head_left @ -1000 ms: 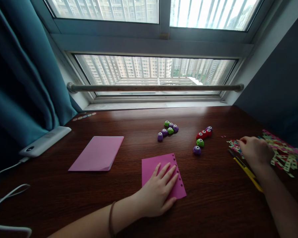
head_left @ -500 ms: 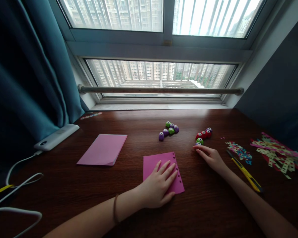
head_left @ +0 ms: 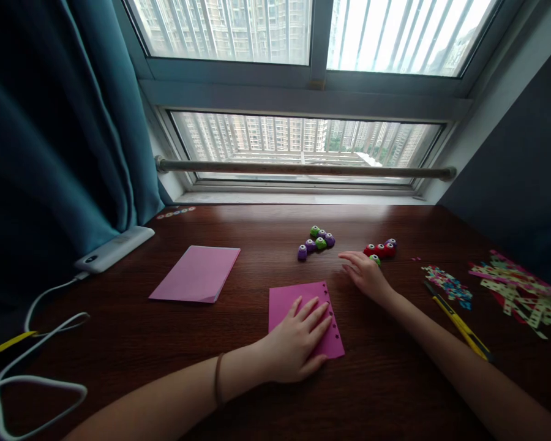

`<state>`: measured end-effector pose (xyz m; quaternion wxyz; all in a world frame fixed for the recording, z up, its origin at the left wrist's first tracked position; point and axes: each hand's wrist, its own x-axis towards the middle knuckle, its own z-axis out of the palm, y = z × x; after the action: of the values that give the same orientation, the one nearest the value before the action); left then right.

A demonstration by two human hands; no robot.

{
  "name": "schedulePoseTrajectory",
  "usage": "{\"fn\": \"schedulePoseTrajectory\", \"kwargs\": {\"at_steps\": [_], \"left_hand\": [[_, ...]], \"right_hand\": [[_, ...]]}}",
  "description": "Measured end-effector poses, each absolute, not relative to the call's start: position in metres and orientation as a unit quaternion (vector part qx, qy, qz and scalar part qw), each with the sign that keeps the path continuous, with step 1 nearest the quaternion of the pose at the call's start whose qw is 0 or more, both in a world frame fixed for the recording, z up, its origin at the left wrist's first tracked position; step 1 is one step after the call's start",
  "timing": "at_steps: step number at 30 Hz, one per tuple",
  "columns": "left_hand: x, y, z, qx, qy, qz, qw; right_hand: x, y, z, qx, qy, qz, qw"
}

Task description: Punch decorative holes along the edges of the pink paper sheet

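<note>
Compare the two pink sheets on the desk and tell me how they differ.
The pink sheet under the left hand, the near sheet, is deeper magenta, with punched holes along its right edge. The far sheet is paler, shows no holes and lies untouched. Both lie flat on the wooden desk.

Surface: dark wooden table (head_left: 257,380).
Left of punched pink sheet (head_left: 287,301): pink paper (head_left: 196,273).
Beyond it: small punches (head_left: 316,239).
Right: yellow knife (head_left: 459,321), paper scraps (head_left: 518,289).
</note>
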<state>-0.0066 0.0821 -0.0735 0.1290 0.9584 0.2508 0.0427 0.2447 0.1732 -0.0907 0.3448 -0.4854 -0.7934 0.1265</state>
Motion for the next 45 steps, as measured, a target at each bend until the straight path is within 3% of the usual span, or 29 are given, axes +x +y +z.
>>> {"fn": "schedulePoseTrajectory", "kwargs": {"at_steps": [9, 14, 21, 26, 28, 33, 45], "left_hand": [[-0.008, 0.082, -0.074, 0.954, 0.255, 0.055, 0.145], [-0.008, 0.084, -0.075, 0.951, 0.260, 0.058, 0.155], [-0.007, 0.083, -0.078, 0.953, 0.264, 0.053, 0.141], [-0.007, 0.085, -0.078, 0.953, 0.265, 0.050, 0.139], [-0.007, 0.085, -0.078, 0.952, 0.269, 0.047, 0.137], [-0.003, 0.083, -0.077, 0.952, 0.277, 0.033, 0.127], [0.001, 0.080, -0.076, 0.954, 0.283, 0.009, 0.095]], "right_hand": [[0.201, 0.243, -0.090, -0.459, -0.842, 0.049, 0.281], [0.201, 0.237, -0.091, -0.468, -0.827, 0.066, 0.305], [0.221, 0.155, -0.077, -0.471, -0.766, 0.201, 0.389], [0.244, 0.087, -0.074, -0.458, -0.681, 0.427, 0.381], [0.251, 0.070, -0.074, -0.466, -0.671, 0.453, 0.356], [0.254, 0.052, -0.073, -0.490, -0.729, 0.371, 0.301], [0.238, 0.041, -0.089, -0.486, -0.765, 0.278, 0.318]]}}
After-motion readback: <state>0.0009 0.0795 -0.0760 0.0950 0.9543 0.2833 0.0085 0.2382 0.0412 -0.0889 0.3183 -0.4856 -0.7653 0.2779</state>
